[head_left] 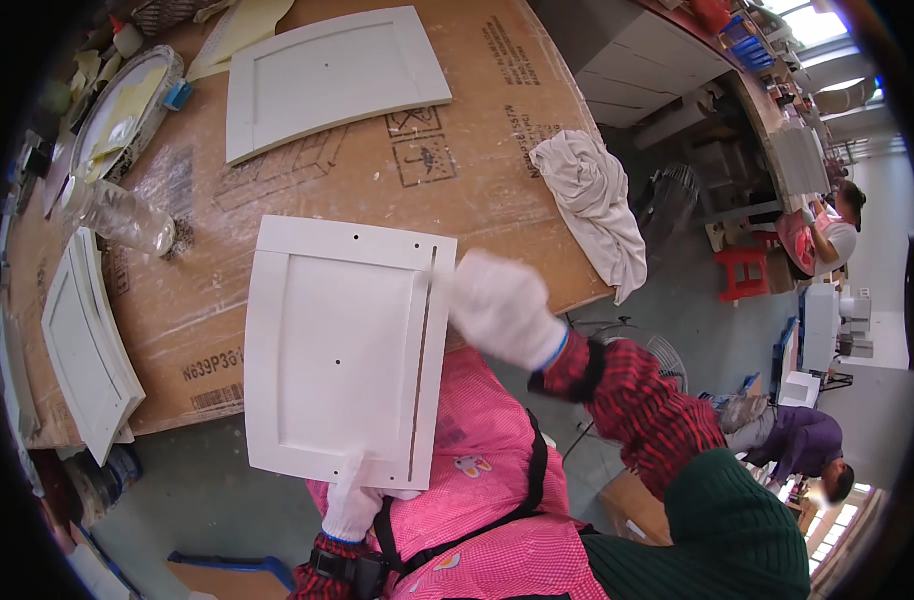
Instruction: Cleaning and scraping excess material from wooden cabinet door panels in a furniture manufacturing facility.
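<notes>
A white panel [352, 345] with a recessed middle, small holes and a long slot near its right side rests partly on the table's front edge and partly against my pink apron. My left hand [353, 508], in a white glove, grips its lower edge, thumb on the face. Beside the upper right edge, near the slot, is my right hand [509, 312], also gloved and blurred by motion. Its fingers look curled; anything inside them is hidden. Farther back on the table lies a similar white panel [327, 75].
Cardboard [227, 340] covers the table. Stacked panels [92, 340], a clear bottle [127, 215] and a round tray [167, 75] are at left. A white cloth [597, 205] hangs off the right edge. Two people [827, 240] work at far right, near a red stool [742, 272].
</notes>
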Demonstrator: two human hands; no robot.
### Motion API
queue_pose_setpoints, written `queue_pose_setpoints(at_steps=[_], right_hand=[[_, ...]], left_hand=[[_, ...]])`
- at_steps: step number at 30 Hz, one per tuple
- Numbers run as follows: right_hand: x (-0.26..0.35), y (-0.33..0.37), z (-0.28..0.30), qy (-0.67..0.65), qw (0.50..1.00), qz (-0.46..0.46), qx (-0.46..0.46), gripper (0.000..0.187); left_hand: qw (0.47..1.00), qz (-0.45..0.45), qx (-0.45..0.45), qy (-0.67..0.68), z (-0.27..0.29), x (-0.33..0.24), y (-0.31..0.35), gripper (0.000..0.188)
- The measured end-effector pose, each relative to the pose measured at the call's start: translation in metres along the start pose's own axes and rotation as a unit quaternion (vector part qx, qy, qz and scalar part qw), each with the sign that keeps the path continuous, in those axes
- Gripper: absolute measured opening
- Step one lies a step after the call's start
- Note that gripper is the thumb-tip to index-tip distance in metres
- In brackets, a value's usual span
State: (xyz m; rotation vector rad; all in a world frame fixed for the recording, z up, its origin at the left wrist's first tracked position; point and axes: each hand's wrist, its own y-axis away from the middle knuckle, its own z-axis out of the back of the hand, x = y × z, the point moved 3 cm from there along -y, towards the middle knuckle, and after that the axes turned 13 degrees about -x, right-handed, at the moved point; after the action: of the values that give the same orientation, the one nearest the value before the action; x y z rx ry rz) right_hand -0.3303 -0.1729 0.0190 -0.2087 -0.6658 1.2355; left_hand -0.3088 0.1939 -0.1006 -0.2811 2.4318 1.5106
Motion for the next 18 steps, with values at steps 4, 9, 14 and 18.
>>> queue_pose_setpoints(at_steps=[4, 9, 14, 18], right_hand=[[-0.046, -0.025, 0.008, -0.030, 0.994, -0.108, -0.011, 0.021], [-0.034, -0.034, 0.000, -0.164, 0.979, -0.017, 0.119, 0.020], [-0.010, -0.043, -0.018, -0.192, 0.964, 0.069, 0.168, 0.019], [0.002, -0.048, -0.022, -0.154, 0.959, 0.147, 0.186, 0.019]], left_hand=[[0.994, -0.061, -0.092, -0.020, 0.029, -0.013, 0.000, 0.032], [0.970, -0.182, -0.160, 0.005, 0.003, -0.091, 0.028, 0.027], [0.878, -0.312, -0.299, -0.207, -0.006, -0.147, 0.030, 0.030], [0.867, -0.307, -0.327, -0.219, -0.012, -0.162, 0.025, 0.028]])
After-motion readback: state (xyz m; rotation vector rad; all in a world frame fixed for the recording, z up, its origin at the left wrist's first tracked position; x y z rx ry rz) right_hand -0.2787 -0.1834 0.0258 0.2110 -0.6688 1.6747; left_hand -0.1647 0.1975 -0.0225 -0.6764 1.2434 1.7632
